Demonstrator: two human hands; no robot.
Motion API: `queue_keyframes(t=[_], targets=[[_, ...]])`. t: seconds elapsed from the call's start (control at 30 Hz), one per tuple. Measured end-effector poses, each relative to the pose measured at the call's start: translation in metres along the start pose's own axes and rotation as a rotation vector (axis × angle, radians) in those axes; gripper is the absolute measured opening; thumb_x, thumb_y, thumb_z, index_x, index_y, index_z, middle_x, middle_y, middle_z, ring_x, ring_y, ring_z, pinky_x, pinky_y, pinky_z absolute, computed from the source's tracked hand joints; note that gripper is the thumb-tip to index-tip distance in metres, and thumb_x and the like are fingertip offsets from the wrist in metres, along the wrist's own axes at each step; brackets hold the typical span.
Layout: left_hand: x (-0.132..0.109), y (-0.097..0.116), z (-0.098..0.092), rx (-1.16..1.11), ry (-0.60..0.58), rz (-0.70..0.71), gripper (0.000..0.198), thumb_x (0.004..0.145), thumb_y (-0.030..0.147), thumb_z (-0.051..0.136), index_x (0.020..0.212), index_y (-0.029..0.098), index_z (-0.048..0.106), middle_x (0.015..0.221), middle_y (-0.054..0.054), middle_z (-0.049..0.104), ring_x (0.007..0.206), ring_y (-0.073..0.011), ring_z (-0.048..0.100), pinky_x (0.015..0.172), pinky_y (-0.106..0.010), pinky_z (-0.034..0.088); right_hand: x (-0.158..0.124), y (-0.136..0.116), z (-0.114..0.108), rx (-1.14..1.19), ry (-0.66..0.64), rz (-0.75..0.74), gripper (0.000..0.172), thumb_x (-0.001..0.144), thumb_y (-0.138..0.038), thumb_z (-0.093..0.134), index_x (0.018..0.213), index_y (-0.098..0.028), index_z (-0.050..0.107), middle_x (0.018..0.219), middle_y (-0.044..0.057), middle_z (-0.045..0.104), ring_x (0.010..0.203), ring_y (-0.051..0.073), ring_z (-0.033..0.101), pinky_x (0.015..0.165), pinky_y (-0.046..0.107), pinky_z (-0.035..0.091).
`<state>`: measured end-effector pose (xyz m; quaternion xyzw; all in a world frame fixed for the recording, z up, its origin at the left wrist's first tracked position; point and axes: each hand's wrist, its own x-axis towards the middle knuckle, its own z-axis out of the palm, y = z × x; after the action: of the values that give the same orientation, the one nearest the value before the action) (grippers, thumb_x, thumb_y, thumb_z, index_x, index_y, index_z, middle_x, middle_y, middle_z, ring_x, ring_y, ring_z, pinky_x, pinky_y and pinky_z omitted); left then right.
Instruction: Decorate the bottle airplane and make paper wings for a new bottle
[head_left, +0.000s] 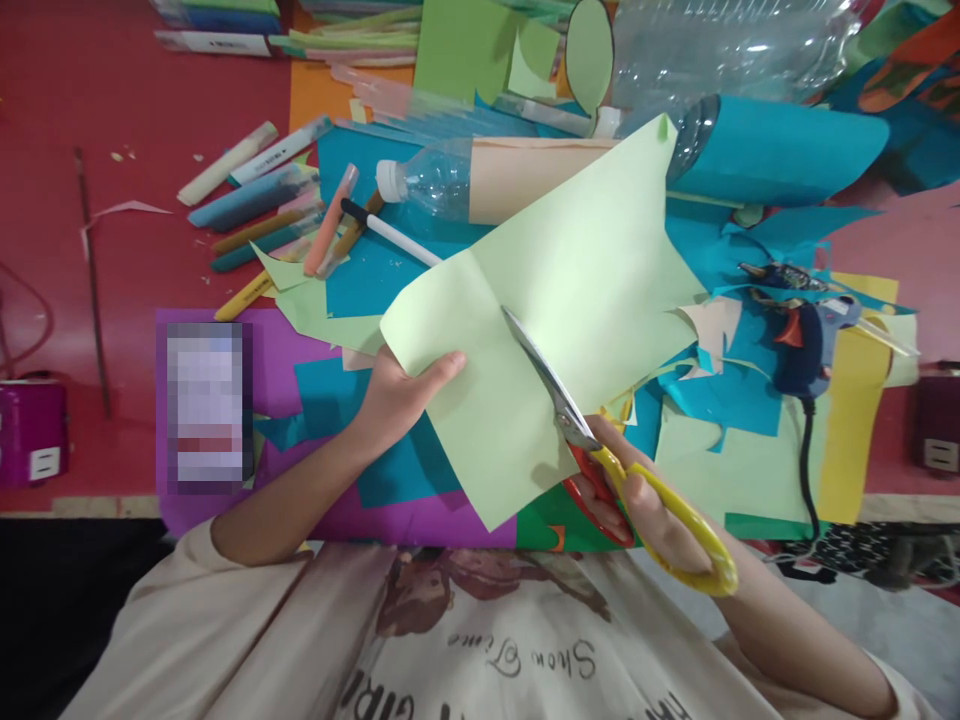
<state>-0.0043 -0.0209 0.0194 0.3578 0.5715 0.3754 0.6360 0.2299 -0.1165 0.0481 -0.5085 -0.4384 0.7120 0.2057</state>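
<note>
A large sheet of pale green paper [592, 260] is raised above the table in front of me. My left hand [405, 395] pinches its left edge, thumb on top and the fingers hidden underneath. In my right hand [645, 510] are scissors [559, 390] with one yellow and one red handle. One blade lies over the sheet, pointing up and left, and the paper hides the other. A cut line runs up from the lower edge toward the blade. Below the sheet lie blue paper [405, 450] and purple paper [442, 520].
Behind the sheet lie a plastic bottle wrapped in peach paper [525, 170] and a blue-wrapped bottle [795, 145]. Several markers [247, 195] are at the left, above a phone [206, 400]. A glue gun [806, 345] with a black cord rests at the right among paper scraps [712, 330].
</note>
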Motion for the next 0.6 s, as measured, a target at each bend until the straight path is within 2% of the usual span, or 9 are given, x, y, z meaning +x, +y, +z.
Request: queue_keyframes(t=[0.17,0.33,0.5,0.6], targets=[[0.000,-0.001,-0.001,0.015,-0.024,0.017,0.062,0.068,0.040,0.083,0.125,0.029,0.061,0.116,-0.004,0.072,0.117,-0.0313,0.063,0.095,-0.039,0.053,0.002,-0.002,0.004,0.138,-0.014,0.043,0.065,0.074,-0.086,0.048,0.099,-0.027,0.040,0.057,-0.010,0.033,0.042,0.007,0.022,0.036,0.023,0.019],[0.001,0.000,-0.001,0.040,-0.006,0.041,0.056,0.068,0.041,0.081,0.120,0.027,0.065,0.114,-0.006,0.073,0.115,-0.0327,0.064,0.094,-0.041,0.054,0.004,0.003,0.004,0.166,0.000,0.021,0.060,0.074,-0.083,0.052,0.091,-0.026,0.039,0.056,-0.011,0.035,0.041,0.006,0.023,0.035,0.023,0.019],[0.001,-0.001,-0.003,0.047,-0.024,0.057,0.058,0.069,0.041,0.081,0.123,0.028,0.064,0.114,-0.006,0.073,0.113,-0.0326,0.065,0.092,-0.041,0.055,0.004,0.008,0.005,0.098,0.045,0.000,0.065,0.072,-0.085,0.051,0.099,-0.026,0.043,0.057,-0.010,0.036,0.042,0.008,0.023,0.035,0.024,0.018],[0.000,-0.002,-0.004,0.035,-0.032,0.064,0.056,0.070,0.039,0.081,0.122,0.028,0.064,0.114,-0.005,0.073,0.112,-0.0317,0.066,0.091,-0.040,0.056,0.002,0.007,0.002,0.028,0.021,-0.036,0.068,0.075,-0.086,0.045,0.109,-0.026,0.045,0.059,-0.008,0.037,0.045,0.009,0.026,0.037,0.024,0.020]])
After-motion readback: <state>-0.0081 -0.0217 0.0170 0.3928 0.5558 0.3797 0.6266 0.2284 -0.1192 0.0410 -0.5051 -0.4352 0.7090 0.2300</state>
